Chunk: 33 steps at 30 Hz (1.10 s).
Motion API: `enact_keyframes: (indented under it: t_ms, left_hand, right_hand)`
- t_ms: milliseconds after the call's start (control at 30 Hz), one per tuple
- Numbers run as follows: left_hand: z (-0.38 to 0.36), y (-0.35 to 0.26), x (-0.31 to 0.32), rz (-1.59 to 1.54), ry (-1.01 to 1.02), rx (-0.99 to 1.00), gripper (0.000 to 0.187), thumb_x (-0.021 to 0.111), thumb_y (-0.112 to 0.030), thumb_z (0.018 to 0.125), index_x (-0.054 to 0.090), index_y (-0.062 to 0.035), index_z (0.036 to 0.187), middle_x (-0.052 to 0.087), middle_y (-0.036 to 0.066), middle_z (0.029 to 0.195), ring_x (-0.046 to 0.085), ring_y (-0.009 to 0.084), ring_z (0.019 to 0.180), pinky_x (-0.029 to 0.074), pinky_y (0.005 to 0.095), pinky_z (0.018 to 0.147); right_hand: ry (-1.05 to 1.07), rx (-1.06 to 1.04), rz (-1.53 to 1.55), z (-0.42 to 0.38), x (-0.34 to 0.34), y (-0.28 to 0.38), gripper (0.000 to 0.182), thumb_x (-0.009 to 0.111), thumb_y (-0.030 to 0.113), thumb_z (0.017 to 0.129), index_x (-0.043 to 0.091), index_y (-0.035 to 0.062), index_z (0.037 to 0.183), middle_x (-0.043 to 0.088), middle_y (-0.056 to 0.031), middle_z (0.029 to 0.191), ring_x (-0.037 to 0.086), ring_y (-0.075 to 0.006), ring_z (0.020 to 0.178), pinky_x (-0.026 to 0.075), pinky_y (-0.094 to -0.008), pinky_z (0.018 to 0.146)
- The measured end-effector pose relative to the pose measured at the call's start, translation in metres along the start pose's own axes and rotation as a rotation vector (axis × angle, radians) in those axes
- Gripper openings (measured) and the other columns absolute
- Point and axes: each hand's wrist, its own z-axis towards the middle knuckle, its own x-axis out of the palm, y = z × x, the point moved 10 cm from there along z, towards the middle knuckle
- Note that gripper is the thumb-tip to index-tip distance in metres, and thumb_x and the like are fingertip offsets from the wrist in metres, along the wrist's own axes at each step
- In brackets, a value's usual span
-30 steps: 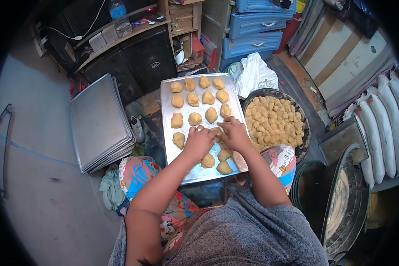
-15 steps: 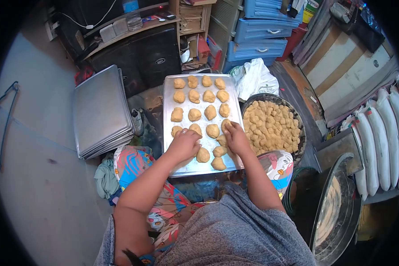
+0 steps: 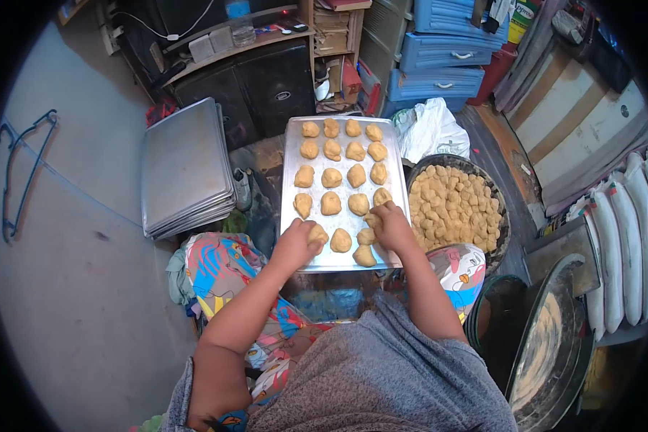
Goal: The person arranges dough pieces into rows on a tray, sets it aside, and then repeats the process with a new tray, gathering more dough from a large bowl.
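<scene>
A metal baking tray (image 3: pixel 292 162) lies before me with rows of tan dough balls (image 3: pixel 330 203) on it. At its near left corner, my left hand (image 3: pixel 295 245) has its fingers closed around a dough ball (image 3: pixel 317 234). My right hand (image 3: pixel 394 227) is by the right edge, fingertips pinched on another dough piece (image 3: pixel 372 218), partly hidden by the fingers. Close below that hand, two dough balls (image 3: pixel 364 255) touch each other. One more dough ball (image 3: pixel 340 240) sits between my hands.
Right of the tray stands a round black tub (image 3: pixel 506 216) heaped with dough pieces (image 3: pixel 453 205). Stacked empty trays (image 3: pixel 183 165) lean at left. A white plastic bag (image 3: pixel 432 129) lies behind the tub, and a large dark basin (image 3: pixel 554 338) tilts at lower right. Blue drawers (image 3: pixel 439 83) stand behind.
The view has shifted, moving the scene rightward. My left hand has come back from the fourth row to the nearest row's left end. My right hand has shifted slightly nearer along the right edge.
</scene>
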Motion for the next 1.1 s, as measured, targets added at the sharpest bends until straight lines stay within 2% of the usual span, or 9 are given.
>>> enact_keyframes:
  t_ms: [267, 400, 500, 567, 733, 800, 933, 1033, 1100]
  left_hand:
    - [0.003, 0.052, 0.0, -0.111, -0.056, -0.205, 0.033, 0.069, -0.029, 0.079, 0.057, 0.0007, 0.088, 0.062, 0.017, 0.066, 0.064, 0.0299, 0.064, 0.048, 0.0375, 0.06]
    - [0.001, 0.045, -0.002, -0.109, -0.026, -0.253, 0.033, 0.059, -0.029, 0.084, 0.048, -0.0075, 0.106, 0.063, 0.026, 0.08, 0.061, 0.044, 0.08, 0.047, 0.0497, 0.072]
    - [0.0, 0.043, -0.01, -0.012, -0.085, -0.222, 0.027, 0.056, -0.027, 0.086, 0.048, -0.0089, 0.105, 0.063, 0.025, 0.08, 0.061, 0.0437, 0.081, 0.047, 0.0505, 0.072]
    - [-0.002, 0.039, -0.013, 0.064, -0.044, -0.259, 0.026, 0.055, -0.026, 0.087, 0.047, -0.0091, 0.105, 0.063, 0.025, 0.08, 0.062, 0.0434, 0.081, 0.047, 0.0507, 0.072]
    - [-0.005, 0.031, -0.006, 0.158, 0.017, -0.212, 0.032, 0.056, -0.029, 0.087, 0.046, -0.0085, 0.109, 0.064, 0.024, 0.079, 0.062, 0.0426, 0.077, 0.048, 0.0512, 0.069]
    - [-0.008, 0.032, -0.009, 0.027, -0.018, -0.25, 0.041, 0.061, -0.03, 0.084, 0.047, -0.0083, 0.115, 0.062, 0.024, 0.1, 0.061, 0.0399, 0.09, 0.048, 0.0483, 0.074]
    - [-0.019, 0.003, -0.029, 0.141, -0.127, -0.032, 0.042, 0.068, -0.028, 0.077, 0.054, -0.0077, 0.111, 0.05, 0.022, 0.124, 0.051, 0.037, 0.111, 0.044, 0.0454, 0.086]
    - [-0.028, -0.021, -0.008, 0.317, 0.047, 0.184, 0.039, 0.072, -0.025, 0.07, 0.06, -0.0071, 0.103, 0.036, 0.016, 0.138, 0.031, 0.0365, 0.13, 0.03, 0.0473, 0.101]
    - [-0.028, -0.016, 0.001, 0.351, 0.006, 0.201, 0.037, 0.074, -0.025, 0.067, 0.062, -0.0065, 0.096, 0.04, 0.015, 0.136, 0.023, 0.0365, 0.134, 0.021, 0.0494, 0.104]
  right_hand:
    - [0.023, 0.364, 0.115, -0.018, -0.023, -0.045, 0.025, 0.065, 0.018, 0.07, 0.062, 0.0063, 0.092, 0.063, -0.0181, 0.075, 0.063, -0.0355, 0.074, 0.05, -0.0442, 0.069]
    - [-0.043, 0.239, -0.018, -0.026, -0.02, -0.026, 0.026, 0.064, 0.017, 0.071, 0.063, 0.0067, 0.095, 0.062, -0.0166, 0.083, 0.06, -0.0347, 0.082, 0.049, -0.0425, 0.075]
    - [-0.17, -0.002, 0.045, -0.025, -0.039, 0.019, 0.022, 0.064, 0.013, 0.073, 0.064, 0.0068, 0.094, 0.058, -0.0146, 0.088, 0.056, -0.0341, 0.09, 0.046, -0.0412, 0.08]
    - [0.191, -0.173, 0.19, -0.035, -0.006, 0.055, 0.026, 0.063, 0.009, 0.072, 0.062, 0.0059, 0.098, 0.056, -0.0149, 0.089, 0.056, -0.0339, 0.09, 0.046, -0.0421, 0.081]
    - [0.101, -0.201, 0.047, -0.05, 0.023, 0.068, 0.036, 0.064, 0.007, 0.07, 0.056, 0.0045, 0.105, 0.057, -0.0162, 0.095, 0.057, -0.0345, 0.089, 0.046, -0.041, 0.081]
    - [0.111, -0.143, 0.037, -0.046, 0.023, 0.062, 0.037, 0.063, 0.006, 0.07, 0.054, 0.0038, 0.107, 0.057, -0.0163, 0.097, 0.057, -0.0347, 0.089, 0.047, -0.0402, 0.081]
    - [-0.037, 0.083, 0.422, -0.034, -0.012, 0.034, 0.031, 0.057, 0.004, 0.073, 0.054, 0.001, 0.104, 0.058, -0.0142, 0.095, 0.059, -0.029, 0.084, 0.049, -0.0365, 0.076]
    - [-0.084, 0.246, 0.774, -0.026, -0.015, -0.002, 0.024, 0.052, 0.004, 0.077, 0.056, 0.0005, 0.1, 0.06, -0.0104, 0.091, 0.059, -0.0202, 0.079, 0.049, -0.034, 0.072]
    - [-0.071, 0.556, 1.548, -0.027, 0.004, -0.021, 0.024, 0.047, 0.0, 0.077, 0.058, 0.0016, 0.098, 0.06, -0.0076, 0.089, 0.057, -0.0169, 0.079, 0.048, -0.0285, 0.072]
